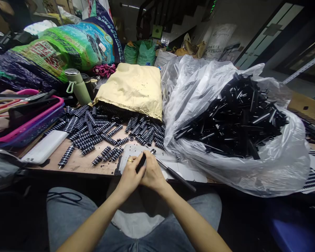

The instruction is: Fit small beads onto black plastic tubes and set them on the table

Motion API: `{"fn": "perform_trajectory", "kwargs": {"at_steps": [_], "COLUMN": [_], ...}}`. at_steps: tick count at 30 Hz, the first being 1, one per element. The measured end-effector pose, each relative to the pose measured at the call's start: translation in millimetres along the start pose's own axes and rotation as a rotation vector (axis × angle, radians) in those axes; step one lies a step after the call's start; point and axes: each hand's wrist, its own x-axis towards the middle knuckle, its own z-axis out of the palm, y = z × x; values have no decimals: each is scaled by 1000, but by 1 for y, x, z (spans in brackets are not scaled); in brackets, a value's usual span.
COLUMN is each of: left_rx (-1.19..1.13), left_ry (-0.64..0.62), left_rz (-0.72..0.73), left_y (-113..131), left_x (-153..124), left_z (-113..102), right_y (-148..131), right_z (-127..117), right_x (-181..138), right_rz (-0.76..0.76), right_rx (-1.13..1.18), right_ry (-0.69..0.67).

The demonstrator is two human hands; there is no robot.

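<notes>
Left hand (132, 172) and right hand (152, 173) are together, fingers closed on a black piece (141, 163). To their right, a translucent plastic bag (196, 87) gapes around heaped black parts (241, 117). Beyond the hands lies a cream sack (132, 85); nearer, mostly to their left, spread black-and-white rollers (89, 124). Just beside the right hand rests a dark-handled tool (176, 174). Smallest, the black piece sits between both hands, partly hidden.

This is looking like a workshop. Glossy black slender pieces (241, 119) are filling a translucent plastic bag (199, 87); black-and-white ridged rods (67, 155) are crowding a light-brown tabletop (84, 162)
</notes>
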Motion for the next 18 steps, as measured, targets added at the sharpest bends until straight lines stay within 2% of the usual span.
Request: {"fn": "perform_trajectory", "kwargs": {"at_steps": [2, 4, 7, 9, 11, 14, 16, 18], "left_rx": [282, 471, 611, 637, 647, 744, 838, 899], "left_ry": [-2, -50, -117, -163, -232, -278, -258, -235], "left_rz": [176, 295, 469, 577, 670, 706, 686, 676], "left_y": [-14, -28, -43, -45, -42, -33, -28, -26], "left_x": [-3, -3, 3, 8, 12, 16, 17, 16], "left_z": [-3, -10, -21, -23, -18, -5, -1, 0], "right_y": [5, 17, 43, 56, 57, 43, 32, 26], "right_z": [5, -1, -26, -49, -71, -89, -89, -84], "right_x": [-1, -9, -26, -36, -42, -46, -50, -55], "right_rz": [-2, 39, 243, 327, 377, 460, 474, 472], "right_rx": [-78, -177, -391, -449, -378, -198, -146, -165], "right_ry": [3, 19, 103, 36, -62, -51, 22, 17]}}
